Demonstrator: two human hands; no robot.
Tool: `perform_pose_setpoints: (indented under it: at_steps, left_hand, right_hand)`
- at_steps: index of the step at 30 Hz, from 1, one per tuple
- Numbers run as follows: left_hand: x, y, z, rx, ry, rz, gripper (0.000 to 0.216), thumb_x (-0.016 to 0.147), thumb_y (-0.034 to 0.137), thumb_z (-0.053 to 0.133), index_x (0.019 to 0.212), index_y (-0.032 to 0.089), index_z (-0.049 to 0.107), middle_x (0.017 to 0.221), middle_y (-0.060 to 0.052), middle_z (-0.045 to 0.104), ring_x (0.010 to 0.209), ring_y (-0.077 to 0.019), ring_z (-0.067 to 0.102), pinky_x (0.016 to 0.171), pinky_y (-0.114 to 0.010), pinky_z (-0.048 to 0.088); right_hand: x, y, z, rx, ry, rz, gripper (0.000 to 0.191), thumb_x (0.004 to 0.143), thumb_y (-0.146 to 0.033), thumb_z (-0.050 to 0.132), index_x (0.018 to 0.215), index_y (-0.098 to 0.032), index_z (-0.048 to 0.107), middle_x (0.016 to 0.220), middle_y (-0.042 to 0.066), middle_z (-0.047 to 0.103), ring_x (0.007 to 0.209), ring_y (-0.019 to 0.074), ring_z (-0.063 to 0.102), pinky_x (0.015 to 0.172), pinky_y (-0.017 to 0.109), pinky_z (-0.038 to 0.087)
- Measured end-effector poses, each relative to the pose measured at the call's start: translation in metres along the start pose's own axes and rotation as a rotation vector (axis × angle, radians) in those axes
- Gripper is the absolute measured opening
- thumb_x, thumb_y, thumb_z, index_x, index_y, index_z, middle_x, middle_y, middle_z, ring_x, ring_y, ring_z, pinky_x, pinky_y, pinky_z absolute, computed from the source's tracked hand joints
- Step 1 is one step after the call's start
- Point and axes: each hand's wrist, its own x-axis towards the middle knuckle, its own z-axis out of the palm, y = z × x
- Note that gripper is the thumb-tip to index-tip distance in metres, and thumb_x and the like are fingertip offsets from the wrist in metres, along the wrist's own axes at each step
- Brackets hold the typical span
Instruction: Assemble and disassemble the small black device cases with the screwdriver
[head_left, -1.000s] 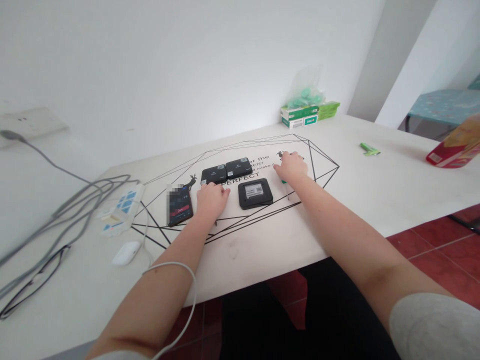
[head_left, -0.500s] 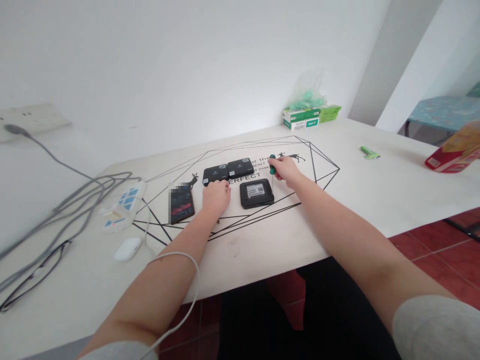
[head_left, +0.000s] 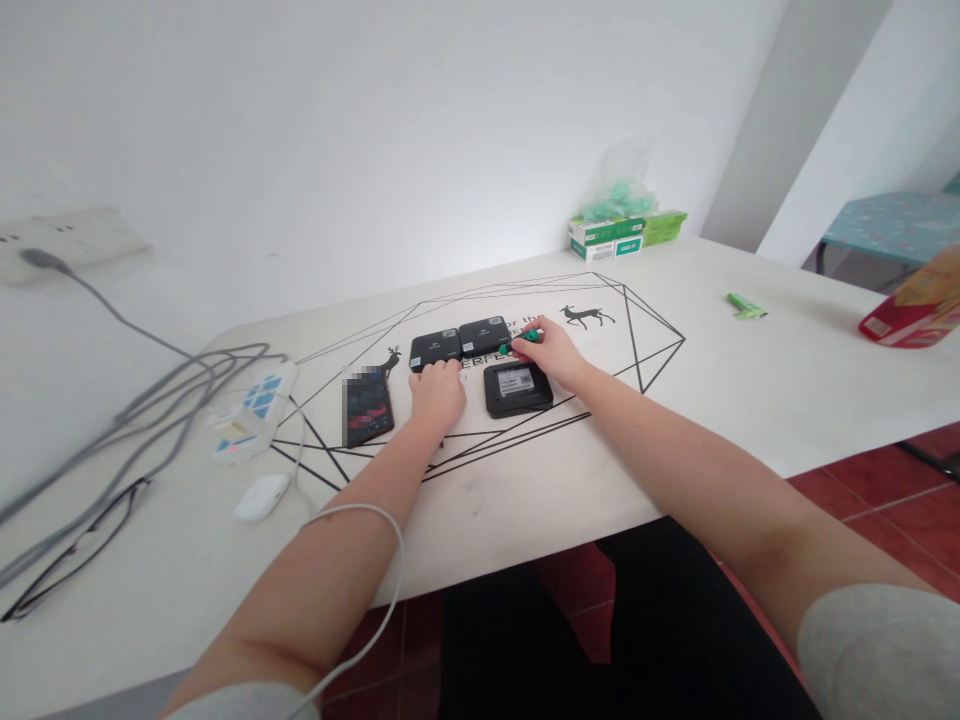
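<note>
My right hand (head_left: 551,352) is closed around a screwdriver (head_left: 531,336) with a green handle, tilted nearly flat at the back edge of an overturned black box (head_left: 517,408). That box lies underside up and shows a white label. My left hand (head_left: 439,393) rests on the table, fingers extended to the front edge of a left black box (head_left: 435,347); its fingertips are partly hidden, and it seems to hold nothing. A right black box (head_left: 484,334) sits against the left one, both top side up.
Left of my left hand lies a phone (head_left: 367,408). A power strip (head_left: 255,415), a white case (head_left: 262,497), glasses (head_left: 79,550) and grey cables (head_left: 169,415) occupy the left side. Small cartons (head_left: 611,235) stand by the wall; a green packet (head_left: 746,306) and red package (head_left: 911,312) are rightward.
The screwdriver has gone from upright beside the overturned box to nearly flat behind it. My right hand has moved left with it, while my left hand stays by the left box.
</note>
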Motion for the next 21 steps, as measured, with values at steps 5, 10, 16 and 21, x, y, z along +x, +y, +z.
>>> perform_pose_setpoints:
  at_steps: [5,10,16,21]
  left_hand:
    - [0.000,0.000,0.001,0.018,0.010,0.012,0.036,0.099,0.016,0.044,0.126,0.017,0.067,0.126,-0.019,0.070,0.120,-0.0356,0.060,0.100,-0.049,0.040]
    - [-0.002,0.004,-0.003,-0.001,0.028,-0.007,0.031,0.098,0.022,0.049,0.119,0.017,0.070,0.121,-0.016,0.073,0.120,-0.0352,0.061,0.099,-0.050,0.040]
    - [-0.004,0.012,-0.011,-0.186,0.095,-0.028,0.029,0.099,0.038,0.057,0.114,0.020,0.074,0.111,-0.011,0.078,0.114,-0.0323,0.065,0.099,-0.048,0.040]
    - [-0.004,0.011,-0.014,-0.248,0.093,0.008,0.025,0.100,0.035,0.058,0.108,0.021,0.077,0.106,-0.009,0.080,0.111,-0.0308,0.068,0.099,-0.047,0.039]
  right_hand:
    - [0.001,0.005,0.003,-0.070,-0.040,-0.024,0.024,0.083,-0.026,0.076,0.098,-0.024,0.057,0.073,-0.004,0.073,0.073,0.0155,0.073,0.080,0.032,0.060]
    - [-0.001,-0.006,0.003,0.133,0.046,-0.012,0.020,0.085,-0.022,0.076,0.093,-0.023,0.058,0.073,-0.004,0.072,0.070,0.0141,0.074,0.073,0.028,0.061]
    - [-0.006,-0.023,0.000,0.242,0.120,0.008,0.014,0.088,-0.018,0.073,0.087,-0.021,0.059,0.072,-0.003,0.069,0.064,0.0120,0.071,0.063,0.023,0.058]
    - [-0.008,-0.028,0.000,0.257,0.120,0.007,0.012,0.089,-0.017,0.070,0.087,-0.020,0.059,0.069,-0.003,0.068,0.061,0.0110,0.069,0.061,0.022,0.057]
